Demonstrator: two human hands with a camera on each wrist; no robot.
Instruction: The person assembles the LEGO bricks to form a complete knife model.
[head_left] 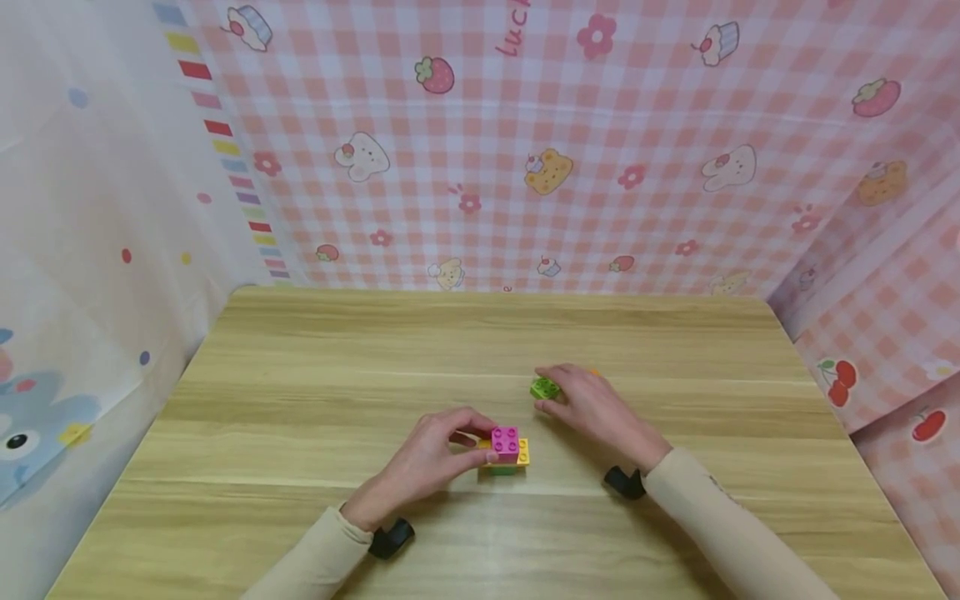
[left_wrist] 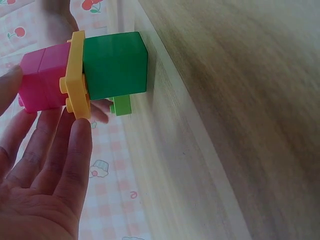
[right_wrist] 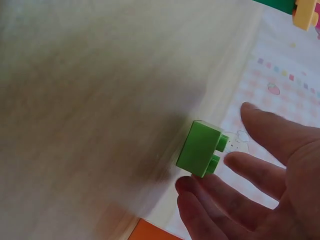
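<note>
My left hand (head_left: 427, 454) pinches the pink top of a small stack between thumb and fingers. Two pink bricks (left_wrist: 45, 77) sit on a flat yellow-orange brick (left_wrist: 76, 75), with a dark green block (left_wrist: 116, 65) at the bottom, standing on the table. To the right and farther back, my right hand (head_left: 588, 404) reaches around a light green toy brick (right_wrist: 200, 147). Its studs face up. The right thumb stands apart from the brick in the right wrist view, while the fingertips lie close beside it, fingers loosely bent.
An orange piece (right_wrist: 150, 232) lies just beyond the right hand, mostly hidden behind it in the head view. The wooden table (head_left: 337, 350) runs back to a pink checked cloth (head_left: 480, 167). Black straps (head_left: 392, 538) sit at both wrists.
</note>
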